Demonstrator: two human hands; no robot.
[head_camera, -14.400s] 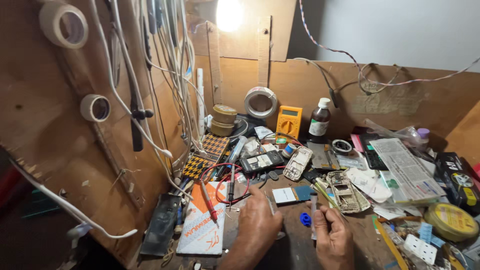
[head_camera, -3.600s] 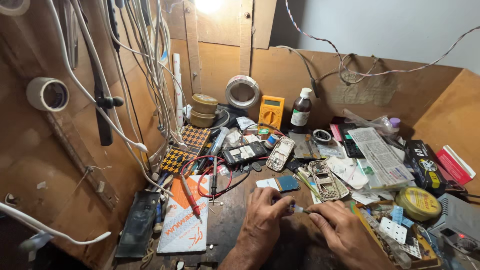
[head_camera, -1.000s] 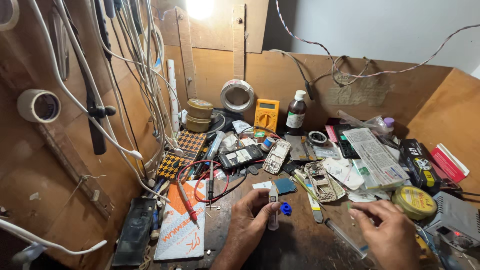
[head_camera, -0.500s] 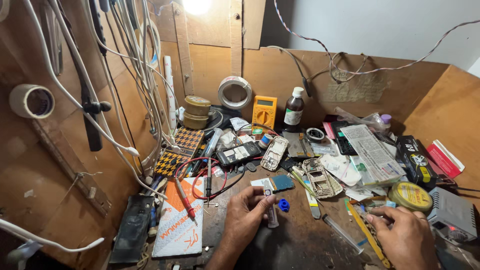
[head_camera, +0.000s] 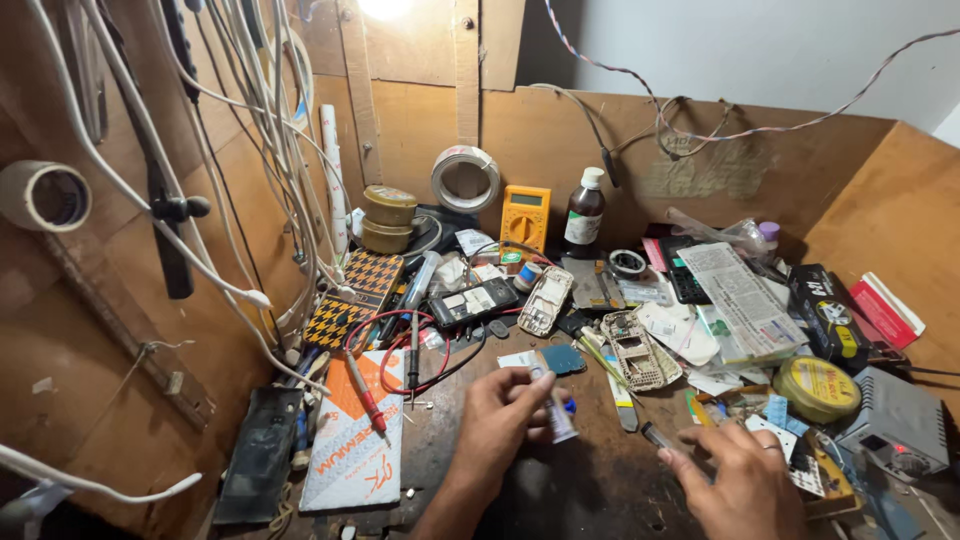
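left hand (head_camera: 505, 415): fingers curled, pinching | right hand (head_camera: 745, 480): palm down, fingers probably closed

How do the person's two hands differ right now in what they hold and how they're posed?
The left hand pinches a small white tube upright in its fingers; the right hand lies lower, palm down, its fingers touching a thin clear tool. The left is nearer the middle of the wooden bench, the right nearer the clutter. Both are bare.

Right hand (head_camera: 745, 480) came back in from the right clutter toward the middle. Now holds a thin tool (head_camera: 655, 436). Left hand (head_camera: 505, 420) lifted the tube (head_camera: 556, 410) slightly.
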